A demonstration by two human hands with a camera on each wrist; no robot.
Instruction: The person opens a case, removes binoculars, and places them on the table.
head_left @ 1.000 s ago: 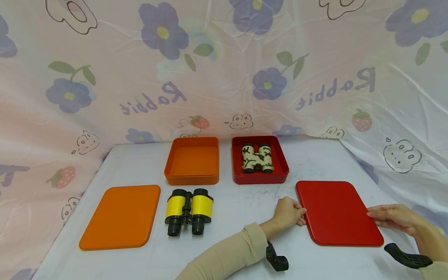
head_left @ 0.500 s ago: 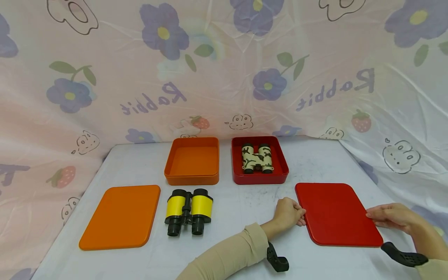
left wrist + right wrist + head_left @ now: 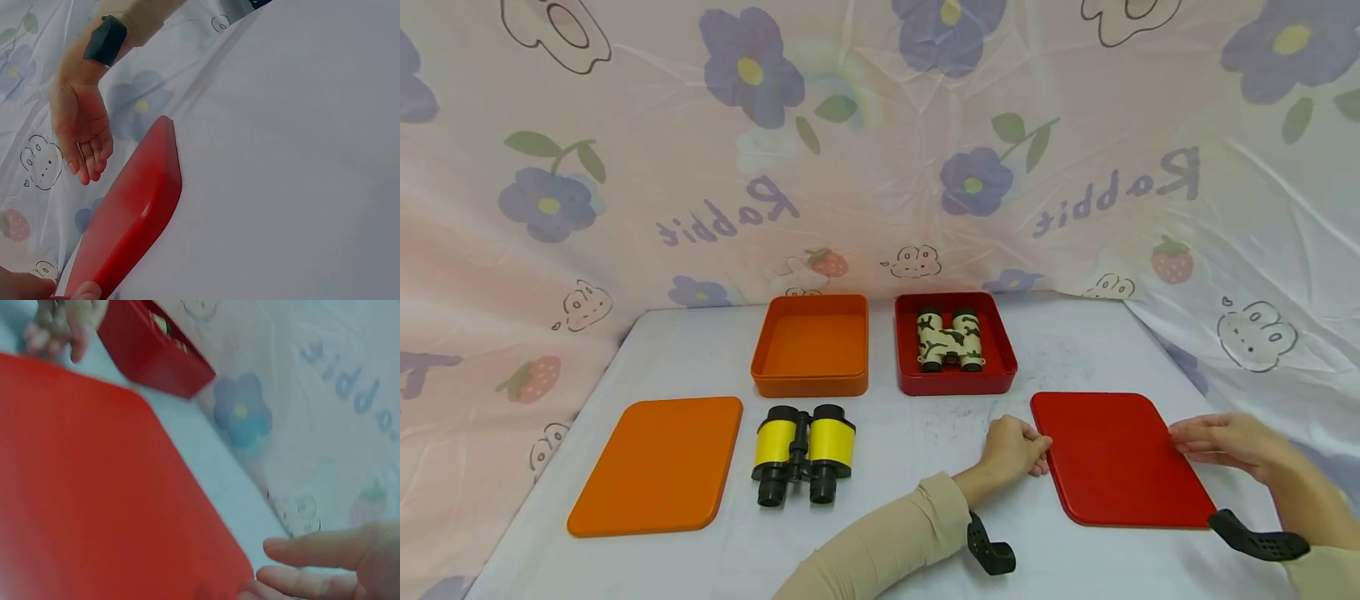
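A flat red lid (image 3: 1123,458) lies on the right side of the table. At its left edge, my left hand (image 3: 1009,450) pinches the rim; the left wrist view shows a thumb (image 3: 86,291) over the lid's edge. My right hand (image 3: 1232,446) is beside the opposite edge with its fingers stretched out. From the left wrist, that right hand (image 3: 87,128) appears palm-on, with a gap between it and the lid. Behind stands an open red box (image 3: 957,383), in which camouflage-patterned binoculars (image 3: 951,343) lie.
An open orange box (image 3: 810,386) stands left of the red one. Yellow and black binoculars (image 3: 831,442) lie in front of it, with an orange lid (image 3: 658,467) to their left. A printed curtain (image 3: 865,167) rises behind the white table.
My right hand has moved up and left along the red lid's right edge. The lid's far edge has dipped slightly in view. My left hand stays at the left rim.
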